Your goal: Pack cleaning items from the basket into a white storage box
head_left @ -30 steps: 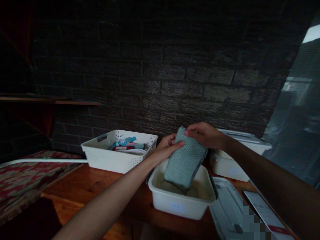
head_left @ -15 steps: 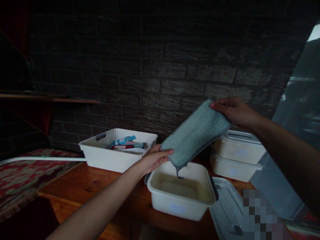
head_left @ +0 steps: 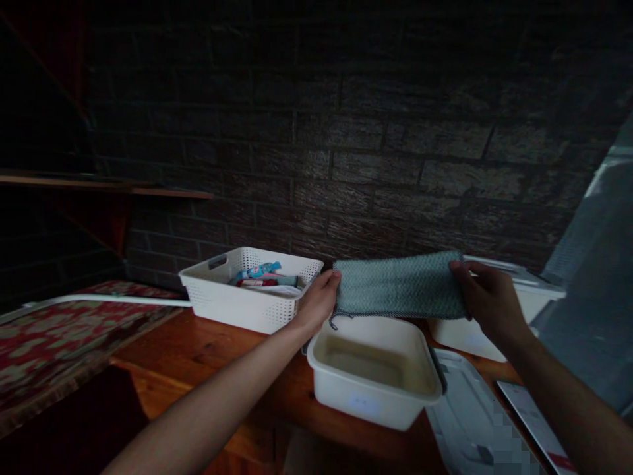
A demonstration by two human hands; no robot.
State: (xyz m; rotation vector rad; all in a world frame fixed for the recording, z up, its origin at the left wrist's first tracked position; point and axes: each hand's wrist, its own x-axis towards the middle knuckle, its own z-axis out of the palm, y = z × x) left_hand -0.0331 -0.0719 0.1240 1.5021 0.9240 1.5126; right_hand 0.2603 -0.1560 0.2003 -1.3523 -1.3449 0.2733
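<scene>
Dark brick wall [head_left: 316, 165], one, behind everything.
Wooden table [head_left: 192, 356], reddish-brown, one, beneath the containers.
Red floral cloth [head_left: 54, 336], one, to the left of the table.
White perforated basket [head_left: 230, 310], one, on the table, upright; holds a blue packet [head_left: 262, 269] and other small items, partly hidden.
White rectangular tub [head_left: 366, 399], one, lidless, to the right of the basket; murky liquid inside, pale label on the front.
White lidded container [head_left: 534, 290], one, behind the right hand, on a second container; partly covered.
Grey plastic lid [head_left: 462, 409], one, lying flat just beside the tub.
Teal textured scrubbing cloth [head_left: 400, 287], one, dark-edged, with a hanging loop; stretched nearly level above the tub's far rim.
Left hand [head_left: 321, 297], closed in a pinch, thumb and fingers gripping the cloth's left end.
Right hand [head_left: 492, 300], likewise pinched shut, gripping its right end.
</scene>
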